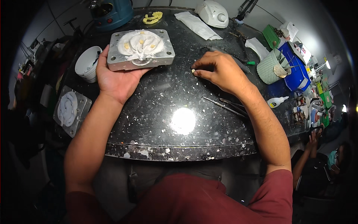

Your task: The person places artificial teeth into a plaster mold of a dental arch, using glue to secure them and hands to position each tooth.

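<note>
My left hand (119, 83) supports a metal dental flask half (160, 62) from below, its palm under the left side. White plaster (151, 41) with a few small yellowish pieces (142, 32) set in it fills the flask's top. Over the bench to the right, my right hand (225, 71) pinches a tiny whitish-yellow piece (193, 70) between thumb and fingertips; its exact kind is too small to make out. A second flask half (82, 106), with pale plaster moulded in it, lies by my left forearm.
White bowls (84, 69) stand left of my left hand. A yellow horseshoe-shaped piece (152, 18) and a white control box (212, 14) sit at the back. Thin metal tools (225, 106) lie near my right forearm, a dropper bottle (277, 101) beyond. Another person (317, 168) sits far right.
</note>
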Motion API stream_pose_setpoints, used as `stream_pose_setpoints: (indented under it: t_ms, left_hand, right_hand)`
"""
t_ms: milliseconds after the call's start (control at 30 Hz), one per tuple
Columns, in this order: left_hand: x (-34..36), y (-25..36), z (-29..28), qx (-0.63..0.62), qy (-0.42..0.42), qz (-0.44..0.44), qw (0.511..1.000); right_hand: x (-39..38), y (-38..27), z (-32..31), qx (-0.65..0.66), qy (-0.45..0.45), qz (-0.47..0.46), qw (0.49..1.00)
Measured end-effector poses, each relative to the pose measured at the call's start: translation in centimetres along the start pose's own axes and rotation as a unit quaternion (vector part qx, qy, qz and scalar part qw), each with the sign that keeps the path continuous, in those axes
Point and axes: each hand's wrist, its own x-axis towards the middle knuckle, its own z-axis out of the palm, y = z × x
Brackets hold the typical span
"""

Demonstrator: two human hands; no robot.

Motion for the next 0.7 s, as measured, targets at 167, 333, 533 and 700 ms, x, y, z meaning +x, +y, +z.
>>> stream_pose_setpoints:
  t_ms: [167,333,533,700]
  left_hand:
    - [-0.7,-0.4,-0.5,0.008,-0.016,-0.019,1.000]
    - [-1.5,-0.9,0.1,0.005,-0.022,-0.075,0.997]
    - [-1.6,-1.7,-0.2,0.036,-0.087,-0.106,0.990]
    - [-1.7,-2.1,-0.4,0.036,-0.090,-0.125,0.987]
  right_hand:
    - [-0.5,-1.1,0.3,0.049,0.043,0.044,0.997]
    - [-1.8,0.2,0.4,0.173,0.111,0.070,0.976]
    - [-2.1,-0.1,-0.6,0.160,0.182,0.057,0.969]
    - [-2.1,-0.1,-1.2,0.120,0.161,0.086,0.976]
